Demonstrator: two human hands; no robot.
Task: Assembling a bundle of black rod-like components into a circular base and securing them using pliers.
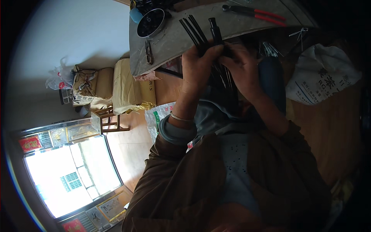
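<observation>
My left hand (pixel 194 66) is wrapped round a bundle of thin black rods (pixel 193 33), which look like umbrella ribs. A thicker black tube with a stepped end (pixel 215 31) stands up beside them, by my left thumb. The lower part of the bundle runs down between my hands toward my lap. Close against it, my right hand (pixel 244 66) has its fingers bent and pressed together; whatever is between them is too small and dark to make out.
On the grey table (pixel 174 42) are a bowl of small black parts (pixel 151 23), small scissors (pixel 148 53) and red-handled pliers (pixel 259 14). Thin metal pieces (pixel 269 49) lie beyond my right knee. A white sack (pixel 322 75) stands at right; wrapped packages (pixel 133 85) and a wooden stool (pixel 110 120) at left.
</observation>
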